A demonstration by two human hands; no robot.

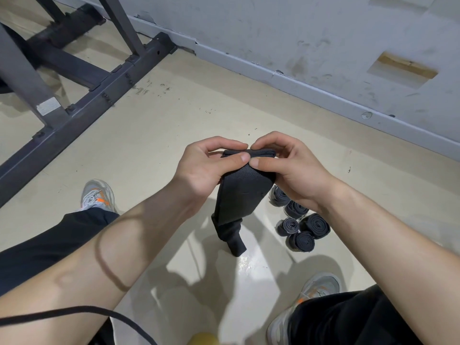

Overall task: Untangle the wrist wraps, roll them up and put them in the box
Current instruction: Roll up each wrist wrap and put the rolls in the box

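A black wrist wrap (242, 190) hangs in front of me, its top end folded over into a flat roll. My left hand (206, 170) pinches that rolled end from the left with thumb and fingers. My right hand (286, 168) pinches it from the right, thumb tips almost meeting. The loose tail drops down to the floor and bends there. Several rolled wraps (302, 229) lie in a cluster on the floor under my right wrist. No box is in view.
A dark metal gym frame (82, 78) stands on the floor at the upper left. A scuffed grey wall with a skirting board (311, 88) runs across the back. My grey-and-orange shoes (98, 195) sit on either side. A black cord (74, 311) crosses the bottom left.
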